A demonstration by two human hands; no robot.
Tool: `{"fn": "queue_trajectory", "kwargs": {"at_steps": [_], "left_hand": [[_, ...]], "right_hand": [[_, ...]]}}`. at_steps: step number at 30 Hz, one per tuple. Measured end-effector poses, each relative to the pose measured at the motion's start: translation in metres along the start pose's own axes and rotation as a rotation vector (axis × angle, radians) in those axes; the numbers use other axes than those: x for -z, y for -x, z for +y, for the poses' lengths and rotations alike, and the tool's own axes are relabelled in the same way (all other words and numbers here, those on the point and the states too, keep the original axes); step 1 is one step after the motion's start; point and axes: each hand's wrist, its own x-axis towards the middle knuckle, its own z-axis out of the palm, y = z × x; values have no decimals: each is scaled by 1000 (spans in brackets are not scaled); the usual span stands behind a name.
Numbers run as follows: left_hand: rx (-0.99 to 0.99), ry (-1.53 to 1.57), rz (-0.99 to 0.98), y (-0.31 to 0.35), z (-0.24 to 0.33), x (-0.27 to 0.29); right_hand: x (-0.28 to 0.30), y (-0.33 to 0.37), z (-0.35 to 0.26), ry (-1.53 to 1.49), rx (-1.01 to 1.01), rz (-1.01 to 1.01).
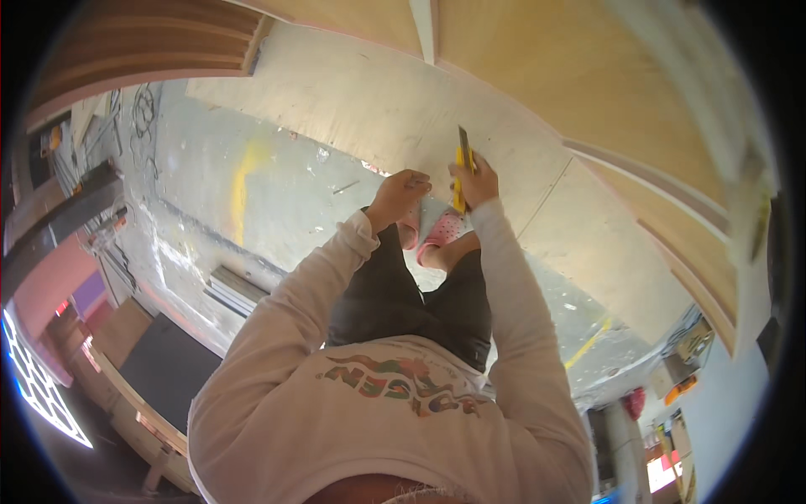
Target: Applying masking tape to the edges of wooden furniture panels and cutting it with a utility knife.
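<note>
The right hand (480, 181) grasps the knife (461, 158), blade (463, 138) bared, so a sideways slip could cut the nearby left hand (401, 193), fingers curled, whether around anything I cannot tell.

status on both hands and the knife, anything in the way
Right hand gripping yellow utility knife, blade out. Left hand curled, contents unclear. Nothing seen touching the blade.

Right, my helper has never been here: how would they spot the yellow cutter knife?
Find the pale, flat wooden board on the grey floor, then the right hand seen against it. That hand holds the slim yellow cutter knife, its dark blade out; the yellow streaks elsewhere are flat floor marks.
</note>
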Motion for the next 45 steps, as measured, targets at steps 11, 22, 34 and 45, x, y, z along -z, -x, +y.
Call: {"fn": "queue_trajectory", "kwargs": {"at_steps": [11, 22, 34, 45], "left_hand": [[-174, 320, -20, -118, -26, 25], [-28, 722, -319, -91, -70, 23], [87, 861, -529, -170, -66, 29], [133, 969, -676, -181, -68, 49]], "right_hand": [[-31, -159, -25, -291, -20, -392], [-19, -221, -39, -273, -99, -473], [-4, -240, -41, -258, -198, -554], [-14, -249, -61, -183, -264, -457]]}}
